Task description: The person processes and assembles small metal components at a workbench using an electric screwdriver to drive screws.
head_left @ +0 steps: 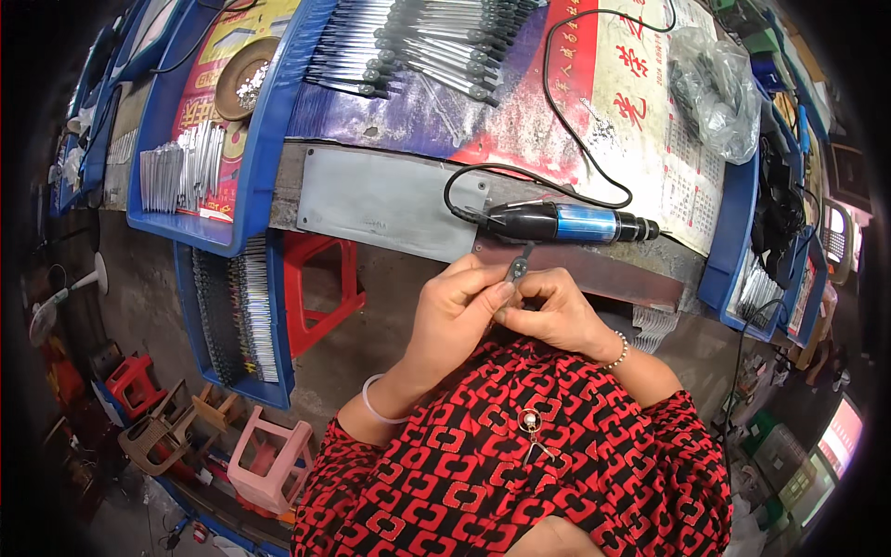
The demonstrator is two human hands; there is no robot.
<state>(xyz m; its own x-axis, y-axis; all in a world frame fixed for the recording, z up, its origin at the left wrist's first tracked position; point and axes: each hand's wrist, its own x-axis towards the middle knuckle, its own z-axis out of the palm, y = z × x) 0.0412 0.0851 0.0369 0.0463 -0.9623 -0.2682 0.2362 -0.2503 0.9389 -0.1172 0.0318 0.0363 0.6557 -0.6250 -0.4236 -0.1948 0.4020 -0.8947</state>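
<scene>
Hiding most of a small metal piece (518, 269), both hands (506, 311) pinch it.

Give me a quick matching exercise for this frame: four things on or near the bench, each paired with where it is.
Things:
1. electric screwdriver
2. small metal part
3. brown bowl
4. pink stool

Places:
A. on the floor, lower left
B. pinched between left hand and right hand
C. lying at the bench edge, just above the hands
D. in a blue tray, upper left

Pairs: 1-C, 2-B, 3-D, 4-A
</scene>
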